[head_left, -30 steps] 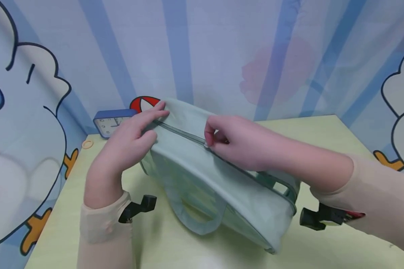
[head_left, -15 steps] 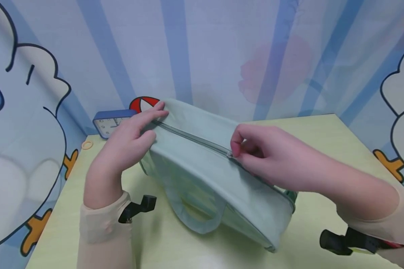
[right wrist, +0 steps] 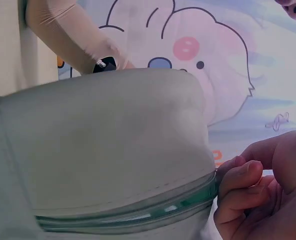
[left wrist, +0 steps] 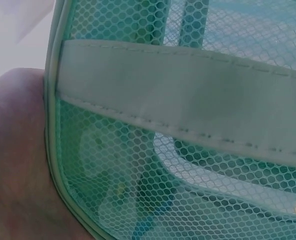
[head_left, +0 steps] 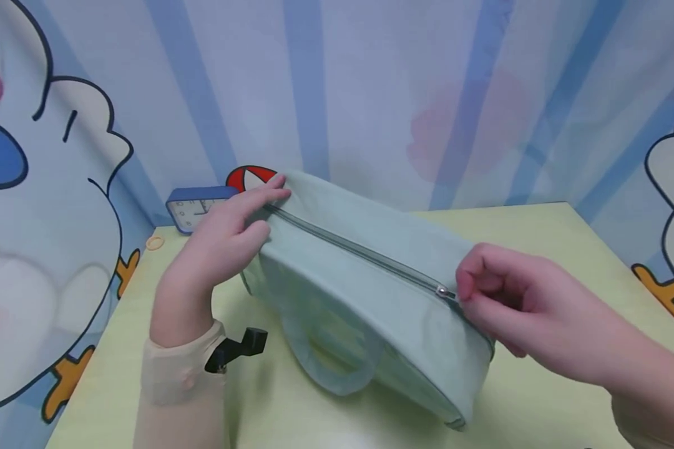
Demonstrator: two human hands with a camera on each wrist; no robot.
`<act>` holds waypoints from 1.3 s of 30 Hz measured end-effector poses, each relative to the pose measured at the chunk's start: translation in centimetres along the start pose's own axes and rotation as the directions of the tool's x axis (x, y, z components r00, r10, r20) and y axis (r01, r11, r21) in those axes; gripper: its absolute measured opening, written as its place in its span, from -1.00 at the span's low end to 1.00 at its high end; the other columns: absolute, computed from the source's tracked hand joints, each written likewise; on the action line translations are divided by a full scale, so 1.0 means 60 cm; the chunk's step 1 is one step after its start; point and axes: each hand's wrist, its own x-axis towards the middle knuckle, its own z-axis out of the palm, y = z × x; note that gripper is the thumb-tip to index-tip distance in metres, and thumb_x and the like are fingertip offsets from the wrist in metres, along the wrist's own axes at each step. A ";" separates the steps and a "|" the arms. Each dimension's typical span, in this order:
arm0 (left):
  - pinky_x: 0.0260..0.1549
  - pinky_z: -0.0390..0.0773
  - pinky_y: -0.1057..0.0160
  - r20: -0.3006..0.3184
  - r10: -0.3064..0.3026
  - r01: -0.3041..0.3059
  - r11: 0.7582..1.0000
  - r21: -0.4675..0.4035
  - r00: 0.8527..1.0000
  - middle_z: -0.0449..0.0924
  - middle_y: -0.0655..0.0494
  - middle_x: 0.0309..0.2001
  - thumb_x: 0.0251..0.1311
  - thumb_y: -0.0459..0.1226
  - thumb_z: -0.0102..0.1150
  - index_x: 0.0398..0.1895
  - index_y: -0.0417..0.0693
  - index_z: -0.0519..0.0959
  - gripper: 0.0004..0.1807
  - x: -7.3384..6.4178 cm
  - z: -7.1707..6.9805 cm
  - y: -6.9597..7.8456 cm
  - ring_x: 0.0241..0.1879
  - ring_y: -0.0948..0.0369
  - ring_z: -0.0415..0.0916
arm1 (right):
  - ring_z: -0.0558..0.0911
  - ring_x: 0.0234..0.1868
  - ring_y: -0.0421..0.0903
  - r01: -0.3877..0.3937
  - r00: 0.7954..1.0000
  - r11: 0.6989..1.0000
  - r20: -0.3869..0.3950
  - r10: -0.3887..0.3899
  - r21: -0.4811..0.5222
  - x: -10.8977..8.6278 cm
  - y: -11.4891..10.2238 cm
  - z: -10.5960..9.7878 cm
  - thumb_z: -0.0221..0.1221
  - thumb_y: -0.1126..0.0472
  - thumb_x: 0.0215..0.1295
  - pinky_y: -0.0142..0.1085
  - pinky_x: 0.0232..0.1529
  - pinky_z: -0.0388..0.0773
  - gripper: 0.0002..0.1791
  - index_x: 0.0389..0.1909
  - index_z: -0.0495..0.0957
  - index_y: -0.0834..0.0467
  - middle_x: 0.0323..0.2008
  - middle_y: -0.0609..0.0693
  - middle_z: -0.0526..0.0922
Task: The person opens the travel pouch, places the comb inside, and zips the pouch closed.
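Note:
A pale green bag [head_left: 371,218] with mesh sides lies across the middle of the head view, its zipper [head_left: 359,249] running along the top. With thumb and index finger my right hand [head_left: 528,305] pinches the zipper pull [head_left: 450,295], close to the bag's right end. Left of the metal slider [head_left: 442,290] the teeth are joined. My left hand [head_left: 219,240] rests on the bag's far left end, fingers stretched over the top and thumb on the near side. In the left wrist view a strap [left wrist: 178,95] crosses the mesh, and pale shapes show inside.
Behind the left hand stand a blue clock [head_left: 196,209] and a red and white rounded thing [head_left: 249,179]. A small orange ring [head_left: 154,242] lies near the left table edge. The bag's handle loop [head_left: 342,380] hangs down in front. Printed curtains surround the yellow table [head_left: 539,399].
My right hand has drawn the zipper slider rightward and toward me along the bag's top, leaving joined teeth behind it. The left hand has kept its place on the bag.

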 end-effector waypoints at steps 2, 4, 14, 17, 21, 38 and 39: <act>0.13 0.24 0.02 -0.009 0.008 -0.008 1.000 0.004 1.000 0.09 0.51 0.59 0.30 -0.34 -0.29 0.52 0.16 0.40 -0.30 0.003 0.002 -0.001 0.62 0.32 -0.05 | 0.36 -0.71 -0.12 0.033 0.999 0.999 -0.018 -0.032 0.008 -0.011 0.016 -0.003 0.11 0.46 0.46 -0.28 -0.70 0.35 -0.74 -0.18 0.48 -0.03 -0.54 -0.08 0.50; 0.15 0.25 0.02 -0.018 0.015 -0.015 1.000 -0.003 1.000 0.10 0.52 0.59 0.29 -0.34 -0.28 0.51 0.15 0.41 -0.30 0.005 0.003 -0.002 0.62 0.32 -0.05 | 0.37 -0.69 -0.13 0.039 0.999 0.999 -0.032 -0.039 0.006 -0.021 0.028 -0.007 0.12 0.46 0.46 -0.29 -0.70 0.34 -0.73 -0.16 0.49 -0.03 -0.53 -0.08 0.50; 0.32 0.23 -0.01 -0.009 0.001 -0.001 1.000 0.009 1.000 0.07 0.56 0.59 0.30 -0.34 -0.28 0.53 0.17 0.39 -0.30 0.004 -0.004 -0.004 0.62 0.31 -0.07 | 0.39 -0.71 -0.14 0.065 0.995 0.990 -0.088 -0.054 0.123 -0.078 0.083 -0.003 0.02 0.58 0.44 -0.28 -0.70 0.35 -0.73 -0.10 0.48 0.15 -0.56 -0.06 0.47; 0.26 0.24 0.00 -0.007 0.001 -0.001 1.000 0.013 1.000 0.07 0.56 0.59 0.29 -0.35 -0.30 0.53 0.17 0.38 -0.28 0.001 -0.009 -0.006 0.62 0.31 -0.07 | 0.39 -0.70 -0.09 0.043 0.991 0.982 -0.133 -0.018 0.185 -0.095 0.110 0.008 0.01 0.60 0.43 -0.24 -0.68 0.33 -0.74 -0.09 0.49 0.21 -0.59 -0.01 0.46; 0.18 0.23 0.01 -0.004 0.007 -0.007 1.000 0.007 1.000 0.06 0.56 0.59 0.29 -0.36 -0.32 0.54 0.17 0.37 -0.27 -0.002 -0.013 -0.008 0.62 0.32 -0.07 | 0.37 -0.68 -0.04 0.041 0.986 0.959 -0.166 0.006 0.280 -0.110 0.135 0.025 -0.01 0.63 0.42 -0.19 -0.67 0.30 -0.73 -0.09 0.49 0.24 -0.59 0.03 0.46; 0.33 0.18 -0.02 0.007 -0.007 0.007 1.000 -0.022 1.000 0.06 0.60 0.58 0.28 -0.37 -0.33 0.54 0.22 0.37 -0.26 -0.007 -0.023 -0.016 0.62 0.35 -0.12 | 0.29 -0.65 0.10 -0.020 0.993 0.839 -0.085 0.079 0.543 -0.107 0.206 0.087 -0.06 0.56 0.50 -0.09 -0.72 0.18 -0.76 -0.07 0.46 0.20 -0.52 0.09 0.48; 0.32 0.18 -0.02 0.008 -0.008 0.008 1.000 -0.023 1.000 0.06 0.60 0.58 0.27 -0.37 -0.33 0.53 0.22 0.37 -0.26 -0.007 -0.023 -0.015 0.62 0.35 -0.12 | 0.27 -0.66 0.10 -0.012 0.995 0.827 -0.078 0.068 0.562 -0.105 0.209 0.092 -0.07 0.56 0.49 -0.08 -0.72 0.16 -0.76 -0.07 0.46 0.21 -0.52 0.10 0.47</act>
